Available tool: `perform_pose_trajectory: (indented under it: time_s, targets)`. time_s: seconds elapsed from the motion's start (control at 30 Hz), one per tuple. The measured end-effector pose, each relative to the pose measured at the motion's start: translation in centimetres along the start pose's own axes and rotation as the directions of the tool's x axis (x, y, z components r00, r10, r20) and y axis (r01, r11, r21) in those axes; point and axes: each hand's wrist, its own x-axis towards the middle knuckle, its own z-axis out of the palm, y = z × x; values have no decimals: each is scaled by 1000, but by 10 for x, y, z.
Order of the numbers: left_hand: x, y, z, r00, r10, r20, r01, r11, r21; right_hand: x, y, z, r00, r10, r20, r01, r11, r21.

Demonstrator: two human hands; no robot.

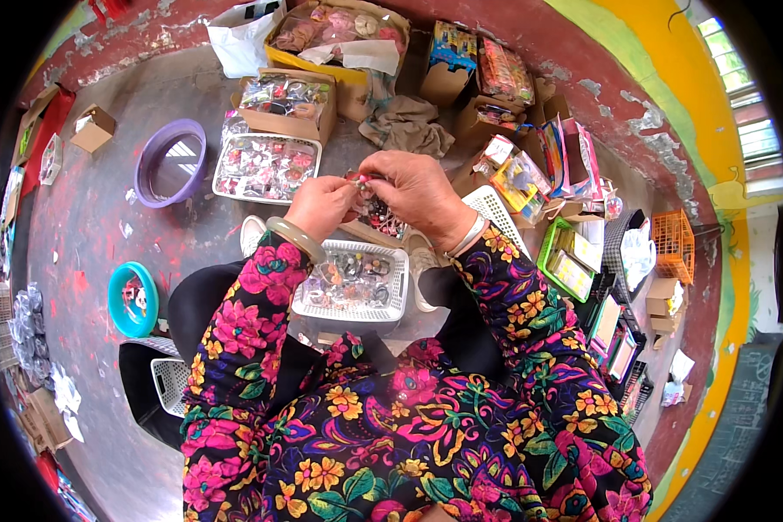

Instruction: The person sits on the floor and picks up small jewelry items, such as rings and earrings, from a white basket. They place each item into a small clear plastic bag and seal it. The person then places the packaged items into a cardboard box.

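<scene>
I am watching the left hand and right hand meeting just above the middle of the frame, the fingers of both pinching a small pinkish piece, too tiny for me to identify. A pale bangle is circling the left wrist. Below the hands, I am seeing a white basket holding small packets; at upper left of centre, another white tray is carrying more. Farther left, a purple basin and a teal basin are resting on the floor.
</scene>
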Motion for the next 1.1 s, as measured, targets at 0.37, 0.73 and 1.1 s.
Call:
perform_pose_trajectory:
  time_s: [0.37, 0.73, 1.1]
  targets:
    - [-1, 4, -1, 988, -75, 135, 92, 988, -124, 0, 8, -10, 987, -68, 148, 76, 996, -44]
    - [-12, 14, 1, 952, -107, 286, 139, 986, -94, 4, -1, -34, 935, 114, 336, -222, 927, 301]
    - [-12, 14, 2, 945, -75, 317, 133, 977, -166, 5, 5, -27, 977, 182, 112, -213, 869, 447]
